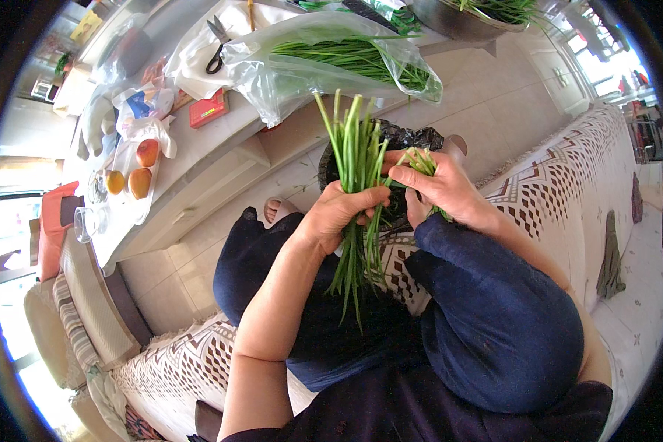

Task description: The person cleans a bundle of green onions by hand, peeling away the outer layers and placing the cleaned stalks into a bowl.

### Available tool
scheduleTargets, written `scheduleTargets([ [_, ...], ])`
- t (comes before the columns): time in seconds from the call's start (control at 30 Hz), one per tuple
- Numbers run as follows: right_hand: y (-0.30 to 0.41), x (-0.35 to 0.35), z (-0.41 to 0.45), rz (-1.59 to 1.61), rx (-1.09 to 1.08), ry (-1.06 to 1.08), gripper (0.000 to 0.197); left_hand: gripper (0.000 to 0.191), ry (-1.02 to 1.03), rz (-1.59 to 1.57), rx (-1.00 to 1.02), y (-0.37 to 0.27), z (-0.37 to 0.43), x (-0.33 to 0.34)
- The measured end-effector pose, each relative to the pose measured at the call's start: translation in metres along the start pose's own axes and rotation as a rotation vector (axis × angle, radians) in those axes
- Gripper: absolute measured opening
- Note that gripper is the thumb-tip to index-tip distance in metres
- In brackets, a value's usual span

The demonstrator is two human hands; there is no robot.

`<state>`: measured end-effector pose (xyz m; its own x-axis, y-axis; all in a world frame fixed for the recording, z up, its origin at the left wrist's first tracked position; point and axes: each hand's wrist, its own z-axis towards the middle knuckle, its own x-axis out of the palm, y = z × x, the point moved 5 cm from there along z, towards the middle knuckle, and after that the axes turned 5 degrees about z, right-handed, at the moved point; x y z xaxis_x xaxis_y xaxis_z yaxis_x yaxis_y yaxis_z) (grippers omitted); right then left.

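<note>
My left hand (340,215) is closed around a bunch of garlic chives (356,149), cut ends up and leaves hanging down over my lap. Close beside it, my right hand (445,185) grips a smaller bunch of chives (420,161) by the stalks, and its fingers are at the edge of the larger bunch. Below both hands stands a trash bin lined with a black bag (409,135), partly hidden by the hands and chives. More chives (342,58) lie in a clear plastic bag (254,88) on the table in front of me.
Scissors (216,47), a red box (209,109), apples (140,183) and a clear plastic cup (90,222) are on the table (177,160). A metal bowl (464,22) of chives stands at its far right. The sofa with a patterned cover (563,166) is under and beside me.
</note>
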<state>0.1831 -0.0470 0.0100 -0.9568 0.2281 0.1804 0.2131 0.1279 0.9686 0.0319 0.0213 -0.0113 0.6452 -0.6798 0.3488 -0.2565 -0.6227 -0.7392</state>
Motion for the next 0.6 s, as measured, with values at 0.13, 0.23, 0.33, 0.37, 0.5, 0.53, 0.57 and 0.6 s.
scheduleTargets([
  [0.13,-0.002,0.001,-0.005,-0.183,0.147,-0.051,0.026,0.020,0.114,0.132,0.037,0.011,0.003,0.011],
  [0.23,-0.006,-0.009,-0.007,-0.135,0.209,-0.103,0.028,0.022,0.164,0.084,0.061,0.009,0.004,0.017],
  [0.33,-0.002,-0.009,-0.006,0.113,0.209,-0.089,0.034,0.036,0.177,-0.193,-0.063,0.012,0.006,0.013],
  [0.37,0.001,-0.011,-0.005,0.054,0.204,-0.114,0.036,0.036,0.175,-0.194,-0.061,0.014,0.008,0.011],
  [0.5,0.002,-0.015,-0.003,0.330,0.173,-0.239,0.037,0.045,0.241,-0.230,-0.045,0.014,0.012,0.014],
  [0.53,-0.001,-0.018,-0.002,0.331,0.172,-0.240,0.037,0.046,0.246,-0.249,-0.056,0.011,0.009,0.017],
  [0.57,-0.004,-0.023,0.000,0.279,0.149,-0.227,0.037,0.046,0.252,-0.267,-0.067,0.010,0.008,0.019],
  [0.6,-0.005,-0.024,0.002,0.227,0.127,-0.213,0.038,0.046,0.252,-0.267,-0.067,0.010,0.007,0.019],
])
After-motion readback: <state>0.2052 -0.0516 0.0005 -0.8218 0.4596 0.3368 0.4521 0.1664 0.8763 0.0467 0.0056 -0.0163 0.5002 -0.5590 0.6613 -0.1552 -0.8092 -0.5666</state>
